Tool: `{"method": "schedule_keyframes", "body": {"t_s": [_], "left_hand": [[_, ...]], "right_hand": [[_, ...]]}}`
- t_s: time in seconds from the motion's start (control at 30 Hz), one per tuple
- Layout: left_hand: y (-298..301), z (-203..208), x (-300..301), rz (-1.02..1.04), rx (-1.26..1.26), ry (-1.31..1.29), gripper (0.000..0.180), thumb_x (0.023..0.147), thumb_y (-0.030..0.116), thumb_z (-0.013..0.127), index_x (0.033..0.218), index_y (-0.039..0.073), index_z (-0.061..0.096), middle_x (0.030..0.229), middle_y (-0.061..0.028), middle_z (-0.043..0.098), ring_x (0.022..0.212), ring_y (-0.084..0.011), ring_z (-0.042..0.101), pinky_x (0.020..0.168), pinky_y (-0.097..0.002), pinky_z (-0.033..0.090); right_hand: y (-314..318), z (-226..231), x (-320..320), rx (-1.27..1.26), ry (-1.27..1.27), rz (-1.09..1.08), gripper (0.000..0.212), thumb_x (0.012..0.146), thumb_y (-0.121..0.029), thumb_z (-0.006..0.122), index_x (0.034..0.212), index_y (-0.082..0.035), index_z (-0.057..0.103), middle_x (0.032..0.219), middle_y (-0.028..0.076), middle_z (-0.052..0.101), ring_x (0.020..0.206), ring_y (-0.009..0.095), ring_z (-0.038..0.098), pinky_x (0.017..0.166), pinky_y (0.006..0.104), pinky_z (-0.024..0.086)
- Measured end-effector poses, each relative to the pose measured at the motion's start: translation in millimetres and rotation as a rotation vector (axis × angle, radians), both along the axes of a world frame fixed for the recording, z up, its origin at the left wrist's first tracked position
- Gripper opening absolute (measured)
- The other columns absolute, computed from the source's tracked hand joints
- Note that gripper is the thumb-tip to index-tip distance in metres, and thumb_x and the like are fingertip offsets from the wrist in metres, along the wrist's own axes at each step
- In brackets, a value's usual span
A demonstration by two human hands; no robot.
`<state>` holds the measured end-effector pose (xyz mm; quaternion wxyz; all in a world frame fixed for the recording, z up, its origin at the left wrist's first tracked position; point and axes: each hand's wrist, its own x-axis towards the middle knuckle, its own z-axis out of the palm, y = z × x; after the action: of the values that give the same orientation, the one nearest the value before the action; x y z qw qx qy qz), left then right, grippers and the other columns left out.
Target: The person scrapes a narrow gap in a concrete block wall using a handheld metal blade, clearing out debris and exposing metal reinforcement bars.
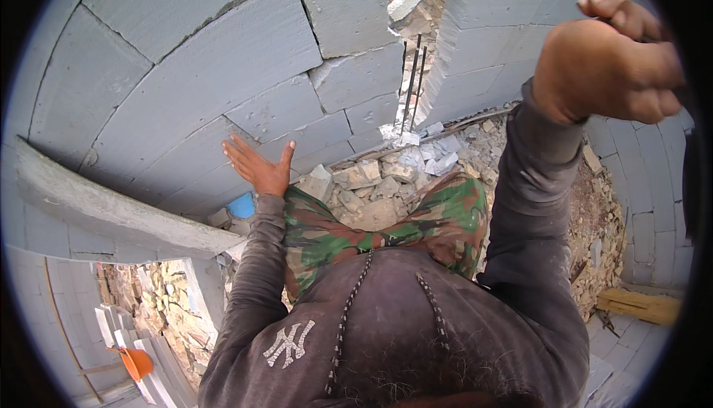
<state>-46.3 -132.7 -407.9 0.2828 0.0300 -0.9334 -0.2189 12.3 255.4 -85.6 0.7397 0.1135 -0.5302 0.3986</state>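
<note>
My left hand (260, 166) is open, fingers spread, its palm flat against a wall of large grey blocks (223, 73) at about hip height. My right hand (609, 62) is raised close to the camera at the upper right, its fingers curled into a fist. A thin dark edge shows by the fingers, but I cannot tell whether the fist grips anything. It hangs in front of a second grey block wall (497, 36). Below I see my camouflage trousers (371, 230) and dark grey sleeves.
Two thin steel rods (412, 85) stand upright in the gap between the walls. Broken block rubble (386, 177) covers the ground at my feet. A blue object (241, 205) lies by the wall. A grey concrete ledge (111, 215) runs at left, an orange container (136, 362) below, a wooden plank (639, 304) at right.
</note>
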Motion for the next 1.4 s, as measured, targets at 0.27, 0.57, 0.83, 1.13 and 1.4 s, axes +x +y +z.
{"method": "schedule_keyframes", "body": {"t_s": [0.27, 0.57, 0.83, 1.13, 1.4], "left_hand": [[3, -36, 22, -0.038, 0.023, -0.175, 0.132, 0.076, 0.067, 0.08, 0.165, 0.002, 0.006, 0.168, -0.0305, 0.011, 0.158, -0.0446, 0.008, 0.122, -0.0655, 0.01], [4, -42, 21, -0.073, 0.035, -0.239, 0.129, 0.077, 0.065, 0.079, 0.165, 0.003, 0.009, 0.169, -0.0261, 0.015, 0.158, -0.04, 0.014, 0.123, -0.0641, 0.009], [-1, -45, 22, -0.102, 0.021, -0.257, 0.126, 0.079, 0.066, 0.077, 0.165, 0.002, 0.009, 0.169, -0.0231, 0.021, 0.157, -0.0379, 0.018, 0.122, -0.0665, 0.009], [6, -40, 24, -0.135, 0.02, -0.276, 0.122, 0.081, 0.062, 0.077, 0.164, 0.001, 0.013, 0.167, -0.0234, 0.026, 0.154, -0.0371, 0.028, 0.121, -0.0674, 0.011], [2, -42, 24, -0.167, 0.043, -0.331, 0.117, 0.082, 0.058, 0.078, 0.164, 0.001, 0.016, 0.163, -0.024, 0.035, 0.15, -0.0377, 0.035, 0.122, -0.0649, 0.012]], "right_hand": [[-28, -193, -41, 0.163, -1.387, 0.225, 0.047, 0.106, -0.034, 0.051, 0.081, 0.002, 0.067, 0.072, 0.024, 0.068, 0.069, 0.042, 0.068, 0.066, 0.0524, 0.049], [-4, -4, 7, -0.097, -0.481, 0.325, 0.05, 0.11, -0.04, 0.048, 0.079, -0.002, 0.06, 0.063, 0.0, 0.049, 0.059, 0.013, 0.051, 0.057, 0.0272, 0.041], [-20, -144, -36, -0.004, -0.763, 0.093, 0.051, 0.109, -0.037, 0.044, 0.075, -0.001, 0.058, 0.064, 0.015, 0.059, 0.06, 0.032, 0.056, 0.062, 0.043, 0.047], [-19, -237, -21, -0.075, -1.584, 0.378, 0.051, 0.106, -0.036, 0.047, 0.077, 0.002, 0.066, 0.073, 0.025, 0.066, 0.071, 0.046, 0.063, 0.07, 0.0525, 0.05], [-7, -231, 11, -0.099, -1.209, 0.203, 0.049, 0.109, -0.036, 0.049, 0.084, 0.002, 0.066, 0.069, 0.018, 0.065, 0.064, 0.032, 0.063, 0.063, 0.0434, 0.049]]}}
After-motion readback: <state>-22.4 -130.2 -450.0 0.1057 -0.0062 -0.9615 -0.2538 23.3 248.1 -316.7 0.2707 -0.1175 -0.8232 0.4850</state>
